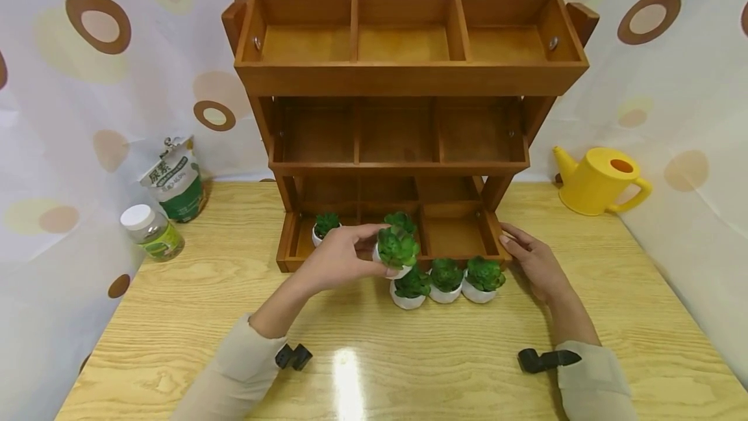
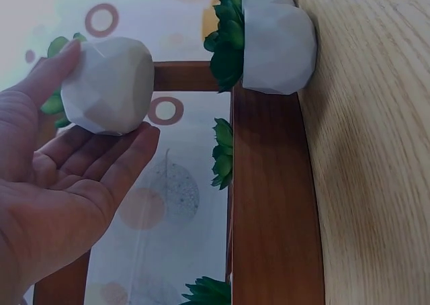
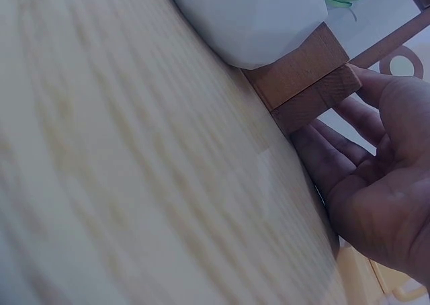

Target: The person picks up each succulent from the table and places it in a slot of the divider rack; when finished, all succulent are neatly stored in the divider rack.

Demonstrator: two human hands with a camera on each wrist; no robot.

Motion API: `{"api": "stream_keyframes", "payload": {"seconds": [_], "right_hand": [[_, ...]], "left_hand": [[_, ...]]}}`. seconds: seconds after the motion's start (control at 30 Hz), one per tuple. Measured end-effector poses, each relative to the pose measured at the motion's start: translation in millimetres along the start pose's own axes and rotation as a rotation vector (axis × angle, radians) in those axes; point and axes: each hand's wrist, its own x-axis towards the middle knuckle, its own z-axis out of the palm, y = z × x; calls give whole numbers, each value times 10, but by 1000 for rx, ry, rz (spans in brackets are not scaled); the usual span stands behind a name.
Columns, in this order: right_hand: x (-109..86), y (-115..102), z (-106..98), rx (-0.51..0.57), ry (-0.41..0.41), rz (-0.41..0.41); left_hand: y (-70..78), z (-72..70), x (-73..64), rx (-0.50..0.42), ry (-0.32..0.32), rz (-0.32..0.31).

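Above the front edge of the bottom tier, my left hand [image 1: 341, 255] grips a small potted succulent [image 1: 397, 249] by its white faceted pot. Thumb and fingers lie on opposite sides of that pot [image 2: 111, 83] in the left wrist view. My right hand [image 1: 534, 262] holds the right end of the wooden shelf [image 1: 409, 80], its thumb at the board's corner [image 3: 329, 90] and its fingers along the outer side. One succulent [image 1: 326, 225] sits in the bottom tier's left compartment, another [image 1: 401, 221] in the middle one, partly hidden behind the held plant.
Three potted succulents [image 1: 446, 278] stand in a row on the table [image 1: 409, 369], just before the shelf. A yellow watering can [image 1: 602, 180] is at the back right. At the back left are a white-lidded jar [image 1: 153, 232] and a green-and-white pouch [image 1: 175, 180].
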Motion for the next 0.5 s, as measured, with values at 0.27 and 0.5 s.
{"api": "stream_keyframes", "payload": {"seconds": [0.27,0.5], "right_hand": [[-1,-13,16,-13,3,5],[-7,-18,1,0,-5,25]], "left_hand": [[7,2,76,8,-6,-7],[-25,4,163,5,-21,-14]]}}
